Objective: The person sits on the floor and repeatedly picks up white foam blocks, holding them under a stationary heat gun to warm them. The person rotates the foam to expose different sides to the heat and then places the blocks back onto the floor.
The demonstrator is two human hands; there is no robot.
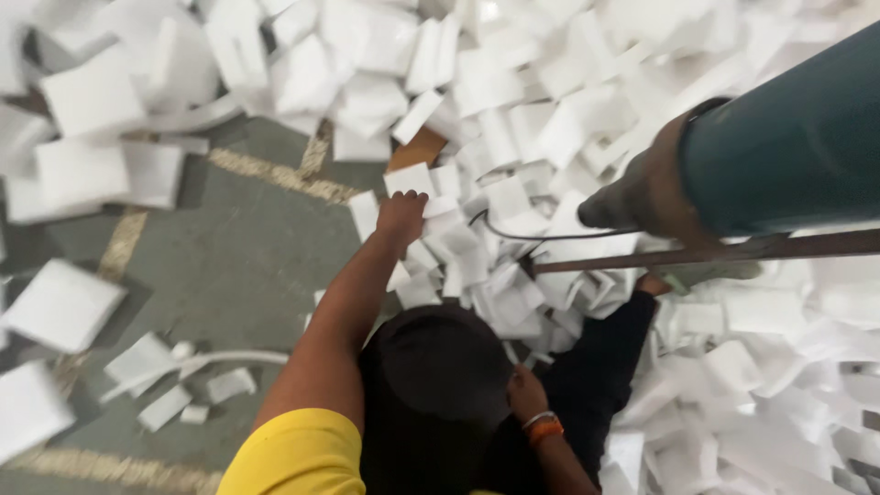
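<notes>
Head view looks straight down onto a grey floor [229, 257] strewn with white foam offcuts [513, 119], which lie thickest across the top and right. Your right hand [642, 197] comes in from the right edge in a teal sleeve [788, 147], close to the lens and blurred. Its fingers seem curled, but you cannot tell whether they are closed on anything. Just below that hand a thin metal rod [697, 254] runs nearly level from the right edge to a dark tip over the foam, and a black cable [513, 236] loops near that tip. Whether the hand touches the rod cannot be told. Your left hand is out of sight.

Below you is a co-worker in a yellow sleeve [298, 458]. One bare arm stretches up the frame, and its hand [401, 215] rests at the lower edge of a small square foam piece [410, 179], just under a brown cardboard scrap [417, 151]. Beside the yellow shoulder is a dark rounded shape [440, 376], a cap or a bag. A second hand with an orange wristband [543, 427] touches its right side.
</notes>
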